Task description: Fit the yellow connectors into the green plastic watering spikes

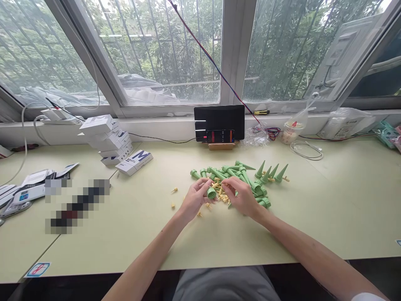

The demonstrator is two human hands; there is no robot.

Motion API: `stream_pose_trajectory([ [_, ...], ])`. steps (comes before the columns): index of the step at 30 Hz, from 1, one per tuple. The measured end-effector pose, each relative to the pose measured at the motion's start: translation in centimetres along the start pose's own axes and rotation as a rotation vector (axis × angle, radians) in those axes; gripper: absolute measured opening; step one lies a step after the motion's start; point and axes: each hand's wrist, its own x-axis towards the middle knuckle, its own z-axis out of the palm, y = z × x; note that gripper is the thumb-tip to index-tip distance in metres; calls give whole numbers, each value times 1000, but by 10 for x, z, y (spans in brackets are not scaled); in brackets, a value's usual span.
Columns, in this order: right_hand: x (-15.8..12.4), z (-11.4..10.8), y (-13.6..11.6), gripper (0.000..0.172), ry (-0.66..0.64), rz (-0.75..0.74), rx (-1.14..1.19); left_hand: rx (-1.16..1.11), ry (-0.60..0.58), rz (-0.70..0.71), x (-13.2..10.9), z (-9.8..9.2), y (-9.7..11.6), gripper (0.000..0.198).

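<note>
My left hand (pixel 193 200) is closed around a green plastic spike (pixel 211 193), its round ribbed end facing me. My right hand (pixel 242 197) is beside it, thumb and fingers drawn together in a pinch; whatever is between them is too small to make out. Under and between both hands lie small yellow plastic fittings (pixel 223 198), some loose to the left, like one yellow fitting (pixel 174 190). Behind the hands is a heap of green spikes (pixel 249 177). To its right, several green cones (pixel 281 173) stand point up, with yellow fittings at some bases.
A phone (pixel 221 136) leans against a dark screen (pixel 219 117) at the back. White boxes (pixel 108 138) are stacked to the left, with one box (pixel 134 162) lying nearer. A bagged cup (pixel 293 131) and a white cable (pixel 308 151) are at the back right.
</note>
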Motion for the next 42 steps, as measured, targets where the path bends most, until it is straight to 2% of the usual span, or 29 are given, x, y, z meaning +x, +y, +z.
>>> stream_pose_trajectory([
  [6, 0, 0, 0, 13, -3, 11, -7, 23, 27, 10, -2, 1, 3, 35],
  [11, 0, 0, 1, 15, -7, 13, 6, 28, -12, 35, -3, 0, 3, 38],
  [24, 1, 0, 1, 13, 42, 18, 19, 199, 104, 130, -6, 5, 4, 49],
  [29, 1, 0, 1, 11, 61, 13, 31, 359, 141, 235, -6, 7, 2, 47],
  [42, 3, -2, -3, 14, 53, -2, 29, 473, 153, 338, -7, 6, 1, 36],
])
